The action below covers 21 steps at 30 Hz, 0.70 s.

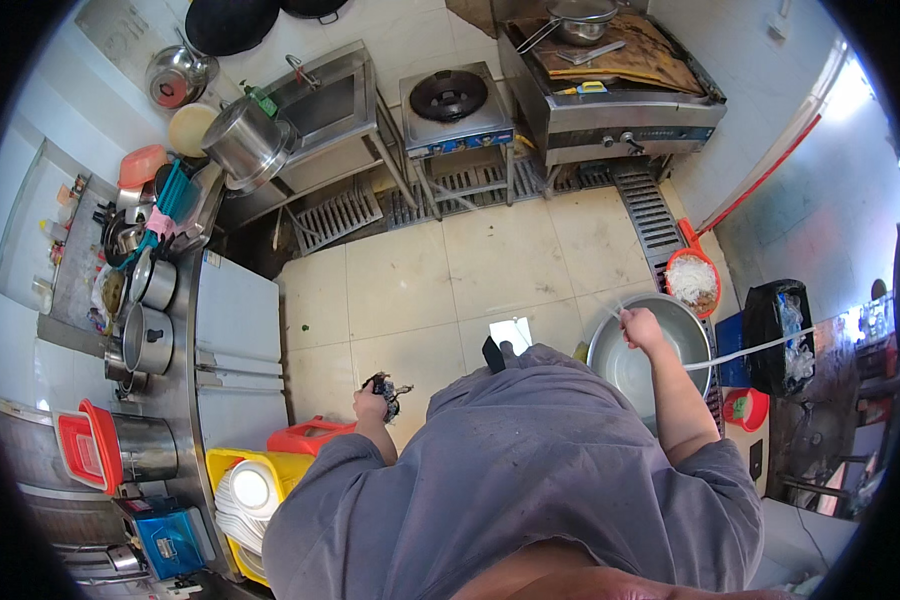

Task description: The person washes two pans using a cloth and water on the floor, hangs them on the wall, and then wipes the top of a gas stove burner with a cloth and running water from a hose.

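My left hand [371, 403] grips a dark, ragged bundle [387, 395], with stringy ends sticking out; its material is unclear. It is held out over the floor tiles to my left. My right hand [640, 328] is closed around a pale hose [750, 349], above the rim of a large round metal basin [607, 360]. A thin streak of water appears to leave the hose end, pointing up and left. The basin's inside looks bare where I can see it; my forearm covers part of it.
Beyond the basin are a red strainer [709, 266] with white contents, a black-lined bin [776, 375] and a red bowl [755, 409]. A yellow crate [221, 469] of white dishes stands at left, by a steel counter [187, 352]. A gas stove [457, 135] and floor grates [341, 217] lie ahead.
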Each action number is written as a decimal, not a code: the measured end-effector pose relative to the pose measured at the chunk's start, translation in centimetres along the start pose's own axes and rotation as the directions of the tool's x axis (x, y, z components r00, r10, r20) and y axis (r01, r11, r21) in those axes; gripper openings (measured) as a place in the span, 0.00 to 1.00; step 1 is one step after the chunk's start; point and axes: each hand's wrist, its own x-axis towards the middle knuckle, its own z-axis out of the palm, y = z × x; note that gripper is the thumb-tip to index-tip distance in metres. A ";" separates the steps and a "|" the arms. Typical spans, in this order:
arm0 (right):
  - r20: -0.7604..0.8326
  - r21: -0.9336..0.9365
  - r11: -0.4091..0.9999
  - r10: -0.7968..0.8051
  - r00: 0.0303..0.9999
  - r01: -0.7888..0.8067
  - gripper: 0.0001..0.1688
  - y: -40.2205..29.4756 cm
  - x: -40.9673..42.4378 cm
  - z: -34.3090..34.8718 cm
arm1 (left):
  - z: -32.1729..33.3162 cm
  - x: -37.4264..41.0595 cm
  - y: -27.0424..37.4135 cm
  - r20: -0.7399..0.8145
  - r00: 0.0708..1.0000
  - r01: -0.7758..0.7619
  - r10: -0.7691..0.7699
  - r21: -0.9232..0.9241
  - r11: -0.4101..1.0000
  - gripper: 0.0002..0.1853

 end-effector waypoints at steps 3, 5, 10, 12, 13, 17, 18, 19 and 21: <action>-0.011 0.006 1.000 0.004 1.000 -0.003 0.25 -0.5 0.0 -0.2 | 0.1 0.2 -0.8 -0.001 1.000 0.017 -0.017 0.003 1.000 0.27; -0.013 0.006 1.000 0.003 1.000 -0.003 0.25 -0.8 0.1 -0.3 | 0.2 0.2 -1.2 0.000 1.000 0.027 -0.027 0.009 1.000 0.27; -0.012 -0.038 0.999 -0.019 1.000 0.019 0.23 -0.2 1.3 -0.5 | 0.3 -0.2 -1.4 0.020 0.998 0.053 -0.053 -0.010 0.999 0.28; 0.010 -0.052 0.998 -0.031 0.999 0.031 0.23 0.0 1.8 -0.7 | 0.1 -0.5 -1.4 0.029 0.998 0.054 -0.054 0.001 0.999 0.28; 0.021 -0.059 0.998 -0.037 0.999 0.038 0.23 -0.1 1.9 -0.8 | 0.2 -0.5 -1.5 0.025 0.998 0.058 -0.058 0.003 0.998 0.28; 0.021 -0.064 0.997 -0.033 0.999 0.034 0.23 -1.1 1.7 -0.9 | 0.5 -0.3 -2.4 0.010 0.998 0.063 -0.063 0.002 0.998 0.28; 0.019 -0.060 0.998 -0.029 0.999 0.030 0.23 -1.4 1.4 -1.1 | 0.6 -0.3 -2.4 0.009 0.998 0.058 -0.058 -0.001 0.998 0.28; 0.018 -0.056 0.998 -0.025 1.000 0.026 0.23 -1.5 1.3 -1.1 | 0.6 -0.3 -2.3 0.007 0.998 0.067 -0.067 0.002 0.998 0.28; 0.020 -0.043 0.999 -0.010 1.000 0.011 0.23 -1.5 1.2 -1.0 | 0.4 -0.7 -2.0 0.002 0.996 0.085 -0.085 0.009 0.996 0.28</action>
